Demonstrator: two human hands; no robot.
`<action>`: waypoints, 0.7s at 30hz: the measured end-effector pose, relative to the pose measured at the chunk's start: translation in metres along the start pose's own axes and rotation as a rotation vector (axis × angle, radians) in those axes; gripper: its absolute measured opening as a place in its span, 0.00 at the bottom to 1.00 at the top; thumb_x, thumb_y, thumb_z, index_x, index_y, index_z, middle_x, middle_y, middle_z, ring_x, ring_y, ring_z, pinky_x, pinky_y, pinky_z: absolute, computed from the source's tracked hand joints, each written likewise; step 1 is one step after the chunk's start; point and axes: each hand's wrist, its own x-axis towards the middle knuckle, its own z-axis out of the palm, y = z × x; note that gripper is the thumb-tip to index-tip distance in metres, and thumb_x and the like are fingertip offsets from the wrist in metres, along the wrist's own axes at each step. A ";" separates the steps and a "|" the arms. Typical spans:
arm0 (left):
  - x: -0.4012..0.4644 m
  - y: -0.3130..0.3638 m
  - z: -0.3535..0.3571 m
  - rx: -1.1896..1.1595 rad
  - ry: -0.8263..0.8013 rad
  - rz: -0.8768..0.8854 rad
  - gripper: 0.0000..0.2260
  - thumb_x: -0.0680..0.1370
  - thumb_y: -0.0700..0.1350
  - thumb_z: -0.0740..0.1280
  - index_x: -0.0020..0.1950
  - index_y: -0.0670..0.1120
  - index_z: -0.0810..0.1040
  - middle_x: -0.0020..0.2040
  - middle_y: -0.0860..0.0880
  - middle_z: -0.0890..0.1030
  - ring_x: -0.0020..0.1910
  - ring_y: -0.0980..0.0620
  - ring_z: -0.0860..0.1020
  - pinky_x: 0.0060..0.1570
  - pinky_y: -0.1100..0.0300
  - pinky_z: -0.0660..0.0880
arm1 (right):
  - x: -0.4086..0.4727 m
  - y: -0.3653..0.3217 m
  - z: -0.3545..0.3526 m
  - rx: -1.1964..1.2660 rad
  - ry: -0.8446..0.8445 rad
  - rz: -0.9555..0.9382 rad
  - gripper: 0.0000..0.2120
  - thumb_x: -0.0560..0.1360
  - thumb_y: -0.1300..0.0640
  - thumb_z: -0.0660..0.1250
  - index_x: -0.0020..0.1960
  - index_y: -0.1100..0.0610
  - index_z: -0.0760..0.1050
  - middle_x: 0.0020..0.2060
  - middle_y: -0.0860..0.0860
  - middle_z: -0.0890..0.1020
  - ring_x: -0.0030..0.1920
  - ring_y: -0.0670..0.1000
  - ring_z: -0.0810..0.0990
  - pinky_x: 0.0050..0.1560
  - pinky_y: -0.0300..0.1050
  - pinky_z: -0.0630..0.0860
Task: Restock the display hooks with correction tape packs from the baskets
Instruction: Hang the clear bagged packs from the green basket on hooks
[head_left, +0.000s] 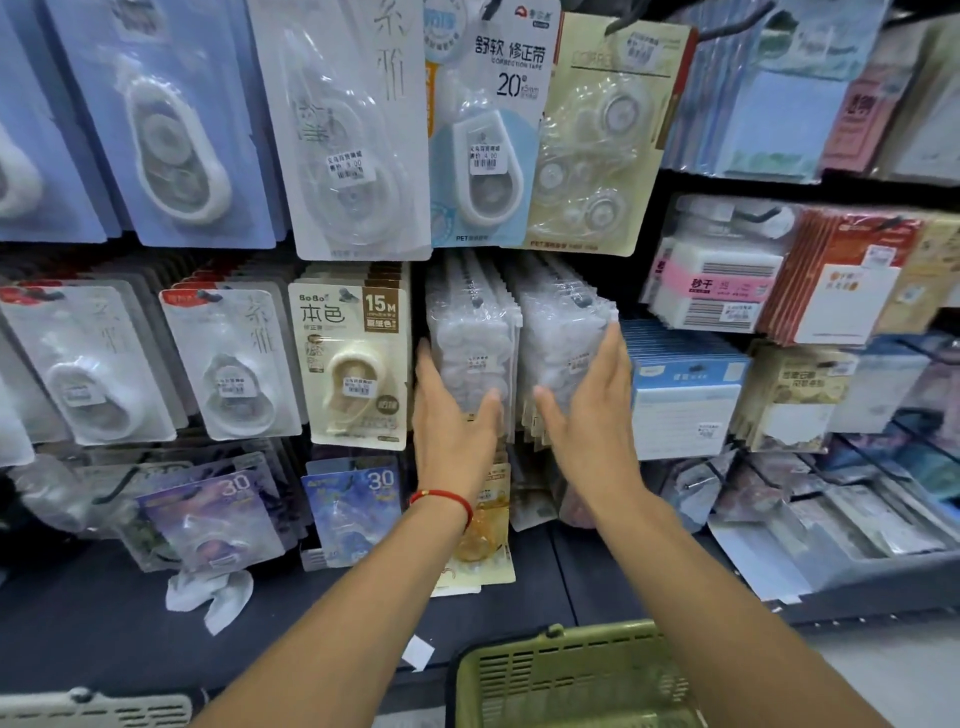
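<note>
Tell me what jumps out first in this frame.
Two bare hands at centre: the left hand and right hand lie flat, fingers straight, against two full rows of clear correction tape packs on the middle hooks. Below, at the bottom edge, sits a green basket; a beige 15M pack hangs just left of the hands.

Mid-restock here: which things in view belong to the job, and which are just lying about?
Job:
- left hand and right hand, fingers straight against the clear correction tape packs on the hooks
- green basket

Lying about:
- crumpled white wrapper on the dark shelf
- sticky note pads
- grey basket
</note>
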 end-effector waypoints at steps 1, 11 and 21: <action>0.001 -0.001 0.001 0.005 0.004 0.007 0.40 0.80 0.48 0.73 0.85 0.48 0.52 0.82 0.46 0.64 0.79 0.49 0.65 0.74 0.61 0.60 | 0.002 0.000 0.004 -0.010 0.033 -0.010 0.47 0.82 0.55 0.70 0.84 0.62 0.38 0.84 0.59 0.46 0.84 0.56 0.46 0.82 0.47 0.46; -0.011 0.000 -0.006 0.067 -0.024 -0.005 0.38 0.81 0.42 0.70 0.85 0.47 0.52 0.82 0.46 0.64 0.79 0.48 0.65 0.74 0.60 0.62 | -0.001 0.005 0.008 0.048 0.142 -0.020 0.48 0.78 0.56 0.75 0.85 0.60 0.46 0.81 0.60 0.57 0.81 0.58 0.57 0.81 0.56 0.59; -0.075 0.017 -0.070 0.268 -0.109 0.064 0.32 0.76 0.34 0.68 0.79 0.46 0.64 0.73 0.47 0.71 0.74 0.48 0.69 0.71 0.63 0.62 | -0.042 -0.014 0.007 -0.007 0.174 -0.404 0.21 0.77 0.66 0.71 0.69 0.63 0.75 0.68 0.60 0.75 0.69 0.62 0.73 0.72 0.60 0.70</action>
